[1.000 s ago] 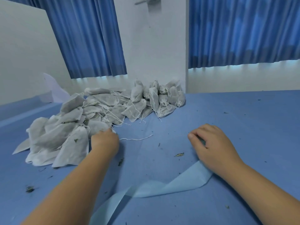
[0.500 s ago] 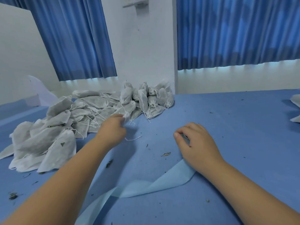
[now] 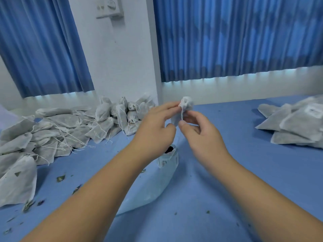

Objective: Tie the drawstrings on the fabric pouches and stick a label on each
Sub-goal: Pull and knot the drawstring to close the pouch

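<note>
Both hands hold one small fabric pouch (image 3: pixel 186 104) up over the middle of the blue table (image 3: pixel 244 154). My left hand (image 3: pixel 155 130) pinches its gathered neck and my right hand (image 3: pixel 201 135) pinches the drawstring (image 3: pixel 181 114). It looks light, soft and limp, so I'd grip it at the neck.

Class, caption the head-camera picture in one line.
Left hand and right hand pinch a fabric pouch above the blue table.

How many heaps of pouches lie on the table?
2: a big heap on the left and a smaller heap at the far right, cut off by the frame edge.
</note>
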A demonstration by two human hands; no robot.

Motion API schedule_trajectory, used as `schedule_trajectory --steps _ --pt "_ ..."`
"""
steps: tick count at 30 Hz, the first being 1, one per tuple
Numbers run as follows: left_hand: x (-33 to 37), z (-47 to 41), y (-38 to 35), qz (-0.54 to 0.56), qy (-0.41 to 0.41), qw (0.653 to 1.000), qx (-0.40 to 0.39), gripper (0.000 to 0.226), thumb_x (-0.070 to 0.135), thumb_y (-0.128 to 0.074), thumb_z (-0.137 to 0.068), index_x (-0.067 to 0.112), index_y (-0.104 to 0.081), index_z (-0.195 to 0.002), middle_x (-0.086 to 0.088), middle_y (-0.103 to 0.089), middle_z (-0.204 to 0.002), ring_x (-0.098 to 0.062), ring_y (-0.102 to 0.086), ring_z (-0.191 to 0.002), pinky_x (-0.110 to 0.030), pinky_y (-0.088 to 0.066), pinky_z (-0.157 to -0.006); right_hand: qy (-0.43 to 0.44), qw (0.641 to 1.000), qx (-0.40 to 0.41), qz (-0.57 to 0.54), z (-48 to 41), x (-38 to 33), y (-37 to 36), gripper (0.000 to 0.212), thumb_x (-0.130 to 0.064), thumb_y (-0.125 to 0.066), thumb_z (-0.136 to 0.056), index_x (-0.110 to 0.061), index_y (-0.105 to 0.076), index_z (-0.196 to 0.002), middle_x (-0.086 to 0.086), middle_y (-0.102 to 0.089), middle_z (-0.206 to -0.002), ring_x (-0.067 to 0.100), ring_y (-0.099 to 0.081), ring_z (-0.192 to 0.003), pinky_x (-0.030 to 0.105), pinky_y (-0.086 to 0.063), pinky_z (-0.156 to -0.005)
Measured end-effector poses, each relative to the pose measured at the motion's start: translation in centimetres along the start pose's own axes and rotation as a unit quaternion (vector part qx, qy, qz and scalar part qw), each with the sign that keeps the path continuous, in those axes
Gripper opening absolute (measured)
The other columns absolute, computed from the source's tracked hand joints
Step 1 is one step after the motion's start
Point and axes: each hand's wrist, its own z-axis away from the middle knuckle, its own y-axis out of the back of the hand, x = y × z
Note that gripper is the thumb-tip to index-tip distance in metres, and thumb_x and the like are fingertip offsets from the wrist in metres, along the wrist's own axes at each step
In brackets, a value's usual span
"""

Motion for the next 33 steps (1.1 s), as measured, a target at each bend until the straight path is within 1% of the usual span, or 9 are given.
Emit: schedule_trajectory --steps 5,9,12,16,19,23,25,29,33 --pt "3.4 -0.2 -5.0 0.055 -0.039 0.998 0.006 0.058 -0.013 -0.043 -0.081 0.017 -0.067 -0.125 0.022 -0.055 -0.125 0.018 -0.043 -0.115 0.003 -0.026 -0.094 -0.02 0.996 0.078 -0.027 -0.3 -0.5 4.2 0.013 -0.034 -0.057 -0.094 -0.026 -0.066 -0.088 -0.007 -0.071 -0.085 0.012 -0.069 -0.086 0.044 -0.055 -0.086" --pt "4.7 0.0 -8.5 0.127 0.017 0.99 0.063 0.046 -0.008 -0.044 -0.084 0.02 -0.076 -0.103 0.023 -0.064 -0.106 0.017 -0.052 -0.101 -0.001 -0.037 -0.087 -0.042 0.996 0.08 -0.008 -0.2 0.2 7.5 0.026 -0.023 -0.05 -0.099 -0.012 -0.066 -0.081 -0.005 -0.068 -0.061 0.007 -0.064 -0.059 0.03 -0.056 -0.066" --pt "5.0 0.1 -10.9 0.192 0.109 0.972 0.078 0.039 0.003 -0.044 -0.09 0.033 -0.068 -0.084 0.013 -0.068 -0.094 0.003 -0.061 -0.089 -0.013 -0.046 -0.077 -0.08 0.995 0.06 -0.009 0.3 1.0 9.4 0.031 -0.019 -0.048 -0.1 -0.006 -0.062 -0.075 0.003 -0.059 -0.052 0.016 -0.058 -0.049 0.026 -0.051 -0.05" --pt "4.3 0.7 -13.5 0.234 0.131 0.961 0.066 0.017 0.036 -0.041 -0.093 0.038 -0.058 -0.095 0.011 -0.065 -0.098 -0.008 -0.062 -0.093 -0.029 -0.048 -0.085 -0.144 0.987 -0.032 -0.068 1.6 2.3 10.3 0.034 -0.016 -0.042 -0.103 -0.007 -0.052 -0.071 0.003 -0.041 -0.046 0.017 -0.039 -0.038 0.024 -0.033 -0.038" --pt "3.0 1.6 -14.7 0.233 0.101 0.967 0.022 0.037 0.062 -0.032 -0.086 0.042 -0.057 -0.106 0.017 -0.065 -0.092 -0.005 -0.062 -0.091 -0.03 -0.05 -0.086 -0.185 0.972 -0.108 -0.098 1.9 2.2 10.3 0.033 -0.021 -0.039 -0.104 -0.012 -0.046 -0.072 -0.005 -0.026 -0.048 0.009 -0.021 -0.039 0.018 -0.019 -0.037" --pt "2.3 1.9 -14.3 0.241 0.057 0.969 0.014 0.051 0.079 -0.034 -0.082 0.039 -0.057 -0.103 0.016 -0.062 -0.079 -0.01 -0.058 -0.077 -0.035 -0.05 -0.076 -0.178 0.969 -0.137 -0.107 1.5 1.4 10.9 0.031 -0.014 -0.044 -0.099 -0.015 -0.041 -0.068 -0.007 -0.021 -0.048 0.009 -0.015 -0.042 0.018 -0.011 -0.04" --pt "2.0 1.9 -13.5 0.174 0.015 0.985 0.008 0.061 0.088 -0.028 -0.078 0.041 -0.056 -0.105 0.018 -0.06 -0.076 -0.004 -0.057 -0.072 -0.023 -0.047 -0.071 -0.169 0.966 -0.132 -0.141 1.3 0.7 11.9 0.034 -0.011 -0.047 -0.095 -0.015 -0.044 -0.062 -0.005 -0.018 -0.049 0.01 -0.013 -0.042 0.018 -0.01 -0.041" --pt "2.2 1.8 -12.1 0.073 -0.028 0.996 -0.03 0.033 0.069 -0.033 -0.089 0.049 -0.051 -0.108 0.017 -0.052 -0.063 -0.002 -0.049 -0.06 -0.017 -0.039 -0.061 -0.168 0.953 -0.077 -0.241 0.8 0.2 14.3 0.031 -0.008 -0.041 -0.09 -0.011 -0.042 -0.058 -0.003 -0.008 -0.051 0.007 -0.011 -0.036 0.014 -0.012 -0.039" --pt "2.8 1.9 -12.3 -0.014 -0.074 0.996 -0.043 0.03 0.039 -0.038 -0.096 0.021 -0.063 -0.097 0.009 -0.059 -0.077 -0.007 -0.051 -0.078 -0.022 -0.04 -0.072 -0.171 0.954 -0.05 -0.242 0.9 0.6 14.5 0.029 -0.007 -0.041 -0.089 -0.011 -0.039 -0.06 -0.006 -0.011 -0.046 0.007 -0.011 -0.036 0.014 -0.012 -0.039"
